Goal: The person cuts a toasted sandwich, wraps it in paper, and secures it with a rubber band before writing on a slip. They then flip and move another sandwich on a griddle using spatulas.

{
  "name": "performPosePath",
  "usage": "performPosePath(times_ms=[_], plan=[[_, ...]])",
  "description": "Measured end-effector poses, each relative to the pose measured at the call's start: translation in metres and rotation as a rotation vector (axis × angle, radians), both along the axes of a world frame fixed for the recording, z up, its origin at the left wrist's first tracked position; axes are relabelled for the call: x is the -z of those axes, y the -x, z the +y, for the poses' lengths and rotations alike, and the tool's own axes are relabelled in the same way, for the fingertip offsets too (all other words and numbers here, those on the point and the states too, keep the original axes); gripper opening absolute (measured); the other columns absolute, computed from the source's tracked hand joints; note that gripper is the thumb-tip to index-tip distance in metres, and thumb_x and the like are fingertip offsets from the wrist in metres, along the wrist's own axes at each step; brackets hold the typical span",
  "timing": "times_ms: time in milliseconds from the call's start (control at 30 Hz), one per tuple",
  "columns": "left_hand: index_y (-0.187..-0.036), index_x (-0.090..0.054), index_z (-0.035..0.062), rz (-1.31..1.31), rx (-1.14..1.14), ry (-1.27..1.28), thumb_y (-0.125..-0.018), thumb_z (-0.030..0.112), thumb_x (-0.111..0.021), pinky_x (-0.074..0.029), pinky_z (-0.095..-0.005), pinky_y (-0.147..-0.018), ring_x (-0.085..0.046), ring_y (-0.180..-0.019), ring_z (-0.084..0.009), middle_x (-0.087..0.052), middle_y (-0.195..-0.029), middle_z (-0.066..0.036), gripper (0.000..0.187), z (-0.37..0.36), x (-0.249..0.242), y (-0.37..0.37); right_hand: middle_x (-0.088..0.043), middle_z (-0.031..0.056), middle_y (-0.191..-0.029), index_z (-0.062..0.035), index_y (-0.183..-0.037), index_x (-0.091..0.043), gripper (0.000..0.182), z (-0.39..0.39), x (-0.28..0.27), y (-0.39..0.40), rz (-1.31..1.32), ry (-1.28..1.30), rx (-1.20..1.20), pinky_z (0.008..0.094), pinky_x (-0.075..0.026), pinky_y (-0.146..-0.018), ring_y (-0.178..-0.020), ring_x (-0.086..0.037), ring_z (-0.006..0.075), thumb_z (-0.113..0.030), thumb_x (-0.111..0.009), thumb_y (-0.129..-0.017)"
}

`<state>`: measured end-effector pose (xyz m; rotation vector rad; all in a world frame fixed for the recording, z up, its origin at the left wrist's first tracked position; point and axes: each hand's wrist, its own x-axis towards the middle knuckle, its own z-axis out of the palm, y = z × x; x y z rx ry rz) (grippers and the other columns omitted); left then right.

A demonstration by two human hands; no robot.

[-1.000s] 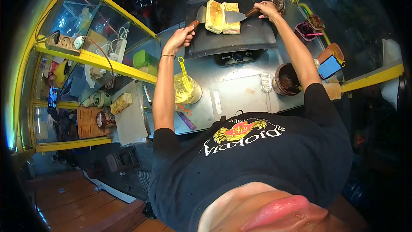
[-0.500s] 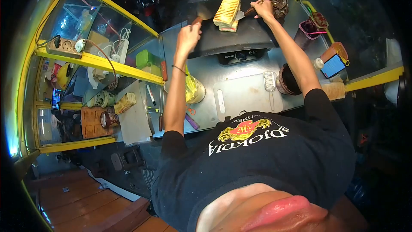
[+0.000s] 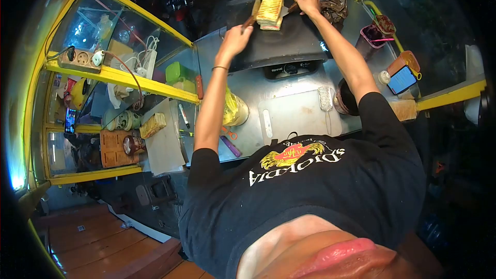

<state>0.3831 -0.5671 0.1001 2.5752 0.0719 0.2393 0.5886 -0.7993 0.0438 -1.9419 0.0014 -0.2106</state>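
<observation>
A thick block of toasted bread (image 3: 271,8) with dark grill stripes sits on the black griddle (image 3: 248,51). My left hand (image 3: 235,40) is closed round the brown handle of a spatula (image 3: 256,8), whose blade stands along the bread's left side. On the other side, my right hand (image 3: 308,4) grips the dark handle of a second spatula (image 3: 285,11). Its blade reaches the bread's right side; whether the tip is under or only against the bread cannot be seen. Pale filling shows at the block's lower edge.
A white cutting board (image 3: 297,113) with a metal grater (image 3: 325,98) lies nearer me. Beside it stand a yellow-wrapped tub (image 3: 236,109) and a dark pot (image 3: 347,99). Crumpled dark plastic (image 3: 335,8) is right of the griddle. A phone (image 3: 402,80) lies farther right. Yellow-framed glass shelving (image 3: 124,78) borders the left.
My left hand has moved right and its spatula has swung up against the bread's left side. The bread and my right hand have shifted slightly away from me.
</observation>
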Motion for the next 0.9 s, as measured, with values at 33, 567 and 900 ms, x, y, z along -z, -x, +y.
performPosePath(times_ms=[33, 567, 900], plan=[[-0.097, -0.064, -0.0056, 0.049, -0.002, -0.011, -0.093, 0.039, -0.051, -0.047, -0.0507, -0.082, -0.059, -0.096, -0.0482, -0.063, -0.091, -0.032, 0.047, -0.016, -0.008, 0.001, -0.072, 0.0111, -0.077, -0.0015, -0.084, -0.071, 0.030, -0.007, 0.013, -0.016, -0.070, 0.085, 0.032, 0.0342, -0.058, -0.052, -0.060, -0.069, 0.0222, -0.030, -0.075, -0.072], [-0.090, -0.069, -0.0006, 0.103, -0.154, -0.001, -0.090, 0.044, -0.050, -0.049, -0.0488, -0.077, -0.063, -0.087, -0.0453, -0.065, -0.085, -0.028, 0.048, -0.008, -0.029, 0.053, -0.072, 0.0119, -0.077, -0.0048, -0.077, -0.073, 0.028, -0.017, 0.026, 0.035, -0.067, 0.177, -0.034, 0.0330, -0.053, -0.069, -0.072, -0.070, 0.0204, -0.032, -0.074, -0.071], [-0.098, -0.066, -0.0045, 0.060, -0.076, -0.090, -0.090, 0.043, -0.048, -0.048, -0.0509, -0.085, -0.061, -0.096, -0.0476, -0.064, -0.095, -0.033, 0.051, 0.003, -0.008, 0.003, -0.073, 0.0121, -0.086, -0.0100, -0.079, -0.073, 0.028, 0.033, 0.011, -0.009, -0.038, 0.147, 0.011, 0.0385, -0.053, -0.080, -0.087, -0.070, 0.0293, -0.036, -0.075, -0.069]])
